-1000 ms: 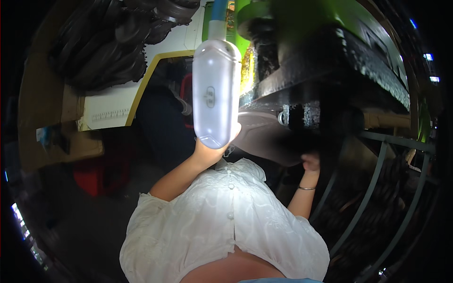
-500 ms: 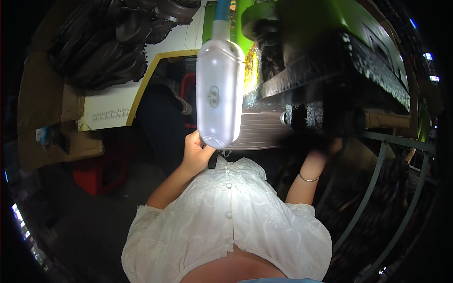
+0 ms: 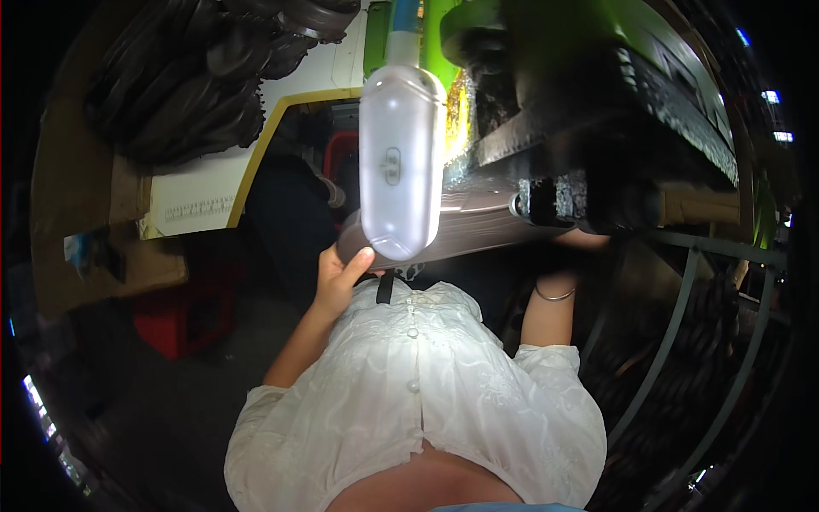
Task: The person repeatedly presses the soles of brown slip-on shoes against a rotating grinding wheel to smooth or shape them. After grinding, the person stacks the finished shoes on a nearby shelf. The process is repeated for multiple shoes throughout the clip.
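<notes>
A long grey-brown piece (image 3: 478, 230) with fine lines along it, shaped like a shoe sole, lies across in front of me under the machine's edge. At its left end my left hand (image 3: 337, 277) grips it, thumb on top. My right hand (image 3: 582, 241) is by its right end, near a dark cylindrical machine part (image 3: 546, 200); shadow and blur hide most of its fingers. A translucent white lamp (image 3: 401, 166) hangs over the piece and covers part of it. The green machine (image 3: 563, 34) with a dark, worn edge stands beyond.
Dark, glossy curved pieces (image 3: 183, 85) lie piled on the white tabletop (image 3: 192, 200) with a yellow edge at the left. Below are a cardboard box (image 3: 153, 260) and a red stool (image 3: 175, 320). A grey metal rail frame (image 3: 657, 350) stands close on my right.
The piece has tilted, its right end rising and its left end now showing beside the lamp. My left hand has shifted slightly left; my right hand has moved up a little.
</notes>
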Demonstrator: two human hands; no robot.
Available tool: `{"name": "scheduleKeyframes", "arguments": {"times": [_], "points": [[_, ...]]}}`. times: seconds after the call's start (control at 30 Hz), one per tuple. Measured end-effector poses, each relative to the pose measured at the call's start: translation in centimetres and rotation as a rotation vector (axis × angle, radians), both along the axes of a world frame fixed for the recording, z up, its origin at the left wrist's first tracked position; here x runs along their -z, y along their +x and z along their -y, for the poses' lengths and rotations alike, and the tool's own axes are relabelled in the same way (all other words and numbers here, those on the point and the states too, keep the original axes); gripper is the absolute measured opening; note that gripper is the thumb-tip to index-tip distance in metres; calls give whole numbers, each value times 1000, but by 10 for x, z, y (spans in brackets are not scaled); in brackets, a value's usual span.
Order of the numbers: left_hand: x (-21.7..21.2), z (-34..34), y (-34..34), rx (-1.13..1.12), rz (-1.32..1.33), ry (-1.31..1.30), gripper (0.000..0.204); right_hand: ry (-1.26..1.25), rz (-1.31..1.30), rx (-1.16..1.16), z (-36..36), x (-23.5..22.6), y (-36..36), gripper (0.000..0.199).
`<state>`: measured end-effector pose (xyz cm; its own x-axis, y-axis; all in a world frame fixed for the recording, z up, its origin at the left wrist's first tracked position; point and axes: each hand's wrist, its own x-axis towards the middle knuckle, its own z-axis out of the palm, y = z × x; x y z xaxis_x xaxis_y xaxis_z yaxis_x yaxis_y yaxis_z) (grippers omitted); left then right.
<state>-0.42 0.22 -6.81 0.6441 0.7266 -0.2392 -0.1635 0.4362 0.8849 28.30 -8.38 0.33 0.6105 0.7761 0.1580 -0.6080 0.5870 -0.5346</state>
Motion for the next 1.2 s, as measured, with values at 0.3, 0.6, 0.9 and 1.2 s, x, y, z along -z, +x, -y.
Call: {"name": "scheduleKeyframes", "arguments": {"times": [0.3,0.6,0.9,1.2], "points": [[3,-24,-57,-315,-90,127,33,-112,-43,206,-6,64,-73,41],[39,-54,-78,-123,-379,-43,35,-258,415,16,-27,29,-98,44],[19,-2,25,354,-354,410,38,-353,755,50,-30,9,-74,29],[-73,-32,54,151,-490,1086,35,-309,358,306,-4,40,-77,42]]}}
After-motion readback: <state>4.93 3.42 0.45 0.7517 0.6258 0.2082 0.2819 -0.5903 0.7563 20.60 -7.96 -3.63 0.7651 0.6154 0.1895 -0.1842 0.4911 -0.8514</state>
